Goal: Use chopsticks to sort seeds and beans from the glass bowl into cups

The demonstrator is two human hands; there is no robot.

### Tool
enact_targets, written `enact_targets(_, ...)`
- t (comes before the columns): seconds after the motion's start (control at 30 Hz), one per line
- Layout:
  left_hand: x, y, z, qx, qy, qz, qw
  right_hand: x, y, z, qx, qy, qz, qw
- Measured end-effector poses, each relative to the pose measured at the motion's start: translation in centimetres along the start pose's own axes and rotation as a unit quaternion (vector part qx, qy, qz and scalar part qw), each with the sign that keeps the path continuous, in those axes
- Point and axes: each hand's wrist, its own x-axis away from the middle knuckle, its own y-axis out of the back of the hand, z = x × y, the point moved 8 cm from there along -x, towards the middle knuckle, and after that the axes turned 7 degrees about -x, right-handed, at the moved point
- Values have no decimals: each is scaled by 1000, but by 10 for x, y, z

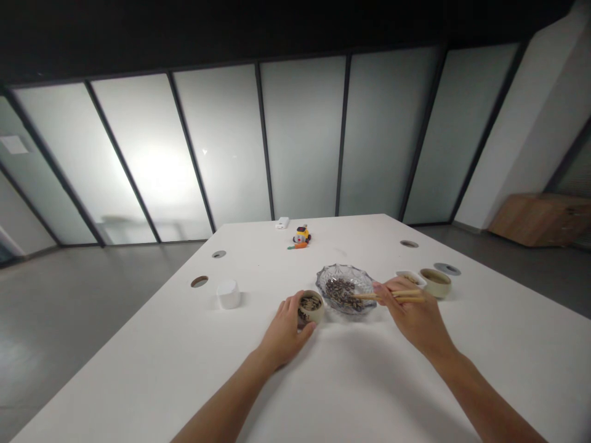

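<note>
My left hand (286, 335) is wrapped round a small pale cup (314, 315) that stands on the white table. Striped seeds, which look like sunflower seeds, fill part of this cup. Just right of it sits a clear scalloped glass bowl (327, 278) with a heap of dark sunflower seeds (340, 294) inside. In my right hand (418, 317) is a pair of wooden chopsticks (401, 296), pinched between thumb and fingers. Their tips reach into the bowl at the seeds; whether a seed is between them is too small to tell.
Behind my right hand stand a small white dish (418, 279) with pale bits in it and a greenish cup (436, 286). A white cup-like container (228, 295) is at the left. A yellow toy car (301, 235), an orange carrot-shaped item (299, 246) and a white box (282, 223) lie farther back.
</note>
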Motion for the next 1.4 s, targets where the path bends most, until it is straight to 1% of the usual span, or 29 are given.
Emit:
enact_targets(0.2, 1, 0, 1, 5, 0, -4, 1000, 0, 1, -5, 12, -9, -6, 1000)
enact_targets(0.43, 0, -1, 3, 5, 3, -3, 1000, 0, 4, -6, 8, -4, -16, 1000)
enact_targets(0.57, 0, -1, 3, 9, -2, -9, 1000, 0, 10, -5, -6, -17, -39, 999)
enact_targets(0.73, 0, -1, 3, 7, -2, -7, 1000, 0, 15, 4, -59, -41, -79, 994)
enact_targets(0.83, -1, -1, 2, 4, 1, -3, 1000, 3, 11, 12, -102, -60, -94, 989)
enact_targets(0.93, 0, -1, 1, 6, -2, -8, 1000, 6, -2, 18, -145, -82, -67, 984)
enact_targets(1.0, 0, 0, 2, 6, -2, -11, 1000, 7, -6, 20, -157, -77, -51, 983)
enact_targets(1.07, 0, -1, 3, 6, 0, -9, 1000, 6, -2, 20, -136, -54, -58, 988)
enact_targets(1.13, 0, -1, 3, 8, 4, -6, 1000, 4, 6, 17, -88, -21, -75, 993)
enact_targets(1.2, 0, -1, 4, 9, 4, -5, 1000, 1, 10, 14, -42, 8, -75, 996)
enact_targets(1.3, 0, -1, 4, 9, 2, -7, 1000, 1, 7, 4, -14, 11, -56, 998)
enact_targets(1.4, 0, -1, 4, 9, 3, -5, 1000, 4, -2, -1, -30, -1, -29, 999)
